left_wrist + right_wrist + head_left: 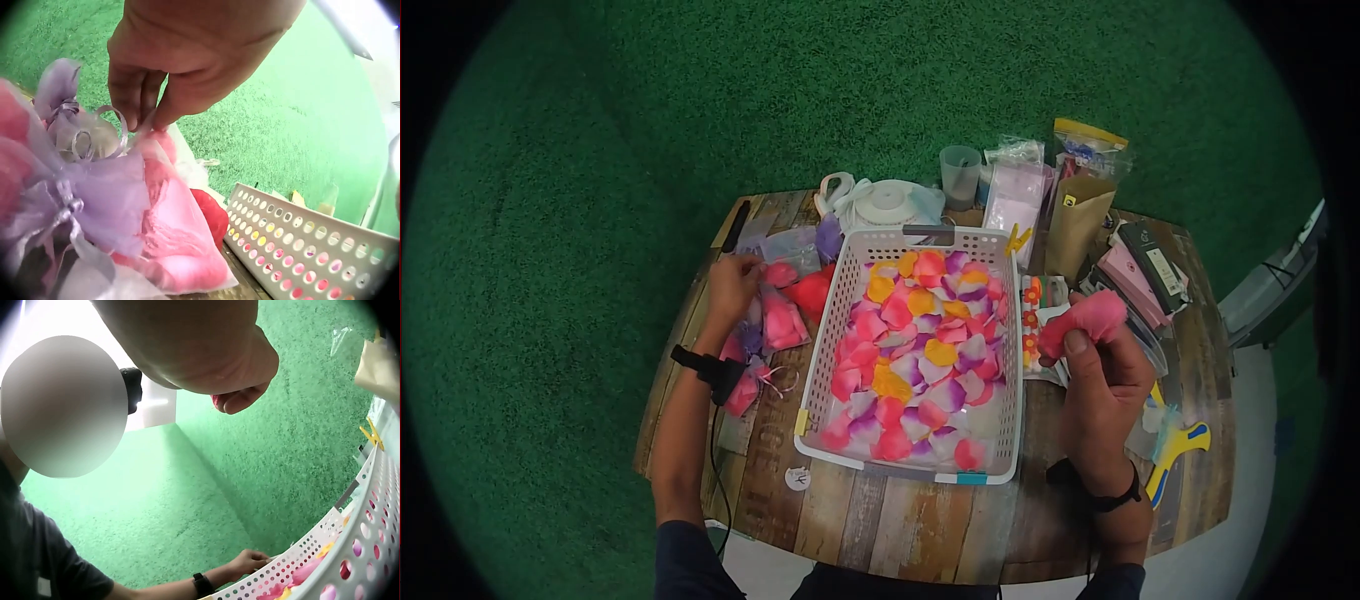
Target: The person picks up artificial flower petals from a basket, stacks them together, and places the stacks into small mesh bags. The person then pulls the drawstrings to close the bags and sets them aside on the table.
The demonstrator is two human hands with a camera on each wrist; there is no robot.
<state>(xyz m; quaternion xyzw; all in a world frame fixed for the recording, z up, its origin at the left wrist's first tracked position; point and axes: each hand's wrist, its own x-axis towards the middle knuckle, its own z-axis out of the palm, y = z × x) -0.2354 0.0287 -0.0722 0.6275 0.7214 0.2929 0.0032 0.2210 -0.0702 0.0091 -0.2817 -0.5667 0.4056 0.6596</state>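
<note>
At the left of the table, my left hand (735, 287) pinches the top of a sheer drawstring pouch (187, 244) with pink petals inside. More filled pouches lie around it, one with a lilac ribbon bow (69, 203). My right hand (1108, 385), raised right of the basket, grips a soft pink bundle (1100, 312) between thumb and fingers; I cannot tell if it is loose petals or a pouch. Between the hands sits a white perforated basket (907, 462) holding pink, purple-white and orange petals (940, 352). In the right wrist view the right fingers mostly hide the bundle.
Behind the basket stand a white ribbon roll (890, 203), a translucent cup (960, 178), clear packets (1015, 200) and a brown paper bag (1080, 225). Boxes (1150, 265) and a yellow-blue tool (1180, 455) lie at the right. A yellow clip (1018, 238) grips the basket rim.
</note>
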